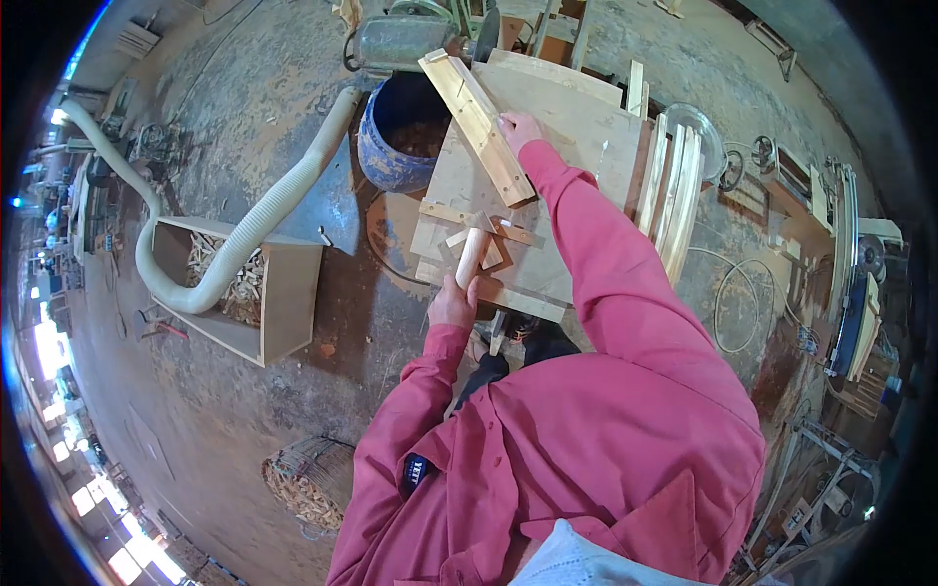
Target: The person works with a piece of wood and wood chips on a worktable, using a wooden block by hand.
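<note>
My left hand is closed round the near end of a short, thick, rounded piece of wood. Its far end lies by a dark pointed part that I cannot make out, among small wooden strips on the worktable. Further out, my right hand grips the right edge of a long wooden board with a raised strip along it. This board lies slantwise across the table's left part, and its far end reaches past the blue drum.
A blue drum stands left of the table, under a green machine. Wooden battens lie along the right edge. A ribbed hose runs over a wooden box of offcuts; a basket of scraps sits lower left.
</note>
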A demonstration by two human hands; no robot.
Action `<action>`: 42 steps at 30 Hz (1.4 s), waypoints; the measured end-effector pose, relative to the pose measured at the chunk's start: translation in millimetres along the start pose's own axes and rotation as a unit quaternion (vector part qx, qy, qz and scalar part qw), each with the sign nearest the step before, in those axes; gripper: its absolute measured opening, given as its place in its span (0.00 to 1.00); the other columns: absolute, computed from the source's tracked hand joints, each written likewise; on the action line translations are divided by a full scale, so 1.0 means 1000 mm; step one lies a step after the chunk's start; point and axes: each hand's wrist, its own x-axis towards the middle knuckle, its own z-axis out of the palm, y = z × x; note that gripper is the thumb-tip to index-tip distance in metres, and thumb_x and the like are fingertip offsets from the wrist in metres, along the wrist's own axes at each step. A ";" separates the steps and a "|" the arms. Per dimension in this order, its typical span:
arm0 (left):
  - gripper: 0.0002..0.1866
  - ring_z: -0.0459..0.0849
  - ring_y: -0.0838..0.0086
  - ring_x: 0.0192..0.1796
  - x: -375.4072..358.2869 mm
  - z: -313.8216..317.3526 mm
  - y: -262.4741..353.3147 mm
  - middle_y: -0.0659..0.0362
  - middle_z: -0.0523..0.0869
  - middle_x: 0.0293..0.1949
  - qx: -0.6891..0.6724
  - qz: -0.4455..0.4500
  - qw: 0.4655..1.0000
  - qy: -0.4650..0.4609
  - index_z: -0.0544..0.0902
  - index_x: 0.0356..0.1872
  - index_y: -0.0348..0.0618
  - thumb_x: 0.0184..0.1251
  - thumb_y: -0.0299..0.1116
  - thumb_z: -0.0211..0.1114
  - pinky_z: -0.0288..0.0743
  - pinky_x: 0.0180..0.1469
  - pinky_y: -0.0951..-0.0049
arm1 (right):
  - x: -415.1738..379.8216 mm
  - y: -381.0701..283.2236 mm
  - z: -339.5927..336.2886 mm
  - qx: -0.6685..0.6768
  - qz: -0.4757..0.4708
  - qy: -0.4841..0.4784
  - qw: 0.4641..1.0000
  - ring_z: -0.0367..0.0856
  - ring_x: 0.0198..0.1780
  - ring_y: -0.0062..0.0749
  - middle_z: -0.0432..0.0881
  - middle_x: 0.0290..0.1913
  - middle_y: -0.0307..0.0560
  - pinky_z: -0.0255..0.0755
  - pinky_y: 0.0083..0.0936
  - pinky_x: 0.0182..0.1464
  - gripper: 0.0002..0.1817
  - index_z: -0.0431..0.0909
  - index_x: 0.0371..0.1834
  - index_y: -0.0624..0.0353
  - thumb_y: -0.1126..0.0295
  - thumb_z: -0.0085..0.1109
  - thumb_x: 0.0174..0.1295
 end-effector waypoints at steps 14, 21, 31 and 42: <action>0.26 0.86 0.38 0.37 0.056 0.008 0.037 0.39 0.86 0.30 -0.005 0.026 0.999 0.021 0.72 0.41 0.39 0.74 0.57 0.59 0.78 0.39 0.42 | 0.070 0.024 -0.035 -0.089 0.070 0.030 0.993 0.87 0.48 0.51 0.89 0.46 0.56 0.78 0.40 0.54 0.17 0.88 0.49 0.55 0.55 0.60 0.68; 0.27 0.86 0.37 0.38 0.025 0.002 0.022 0.35 0.86 0.33 0.012 0.026 0.999 0.026 0.72 0.41 0.38 0.74 0.58 0.58 0.77 0.40 0.41 | -0.016 0.009 -0.045 -0.048 -0.028 0.071 0.996 0.84 0.53 0.51 0.87 0.49 0.55 0.76 0.43 0.57 0.16 0.87 0.49 0.56 0.59 0.66 0.63; 0.27 0.86 0.37 0.37 -0.017 0.002 -0.022 0.37 0.86 0.32 0.011 0.012 1.000 -0.004 0.72 0.43 0.38 0.74 0.59 0.58 0.77 0.39 0.41 | -0.063 -0.017 -0.020 -0.096 0.002 0.005 0.995 0.84 0.49 0.53 0.86 0.44 0.59 0.76 0.42 0.56 0.18 0.87 0.52 0.55 0.56 0.61 0.68; 0.26 0.87 0.40 0.34 -0.024 -0.003 -0.021 0.40 0.87 0.30 -0.003 0.016 1.000 0.008 0.73 0.42 0.39 0.74 0.58 0.59 0.80 0.36 0.45 | -0.022 -0.017 0.007 -0.058 0.043 -0.015 0.997 0.85 0.57 0.50 0.87 0.53 0.59 0.75 0.38 0.62 0.20 0.87 0.55 0.55 0.55 0.60 0.69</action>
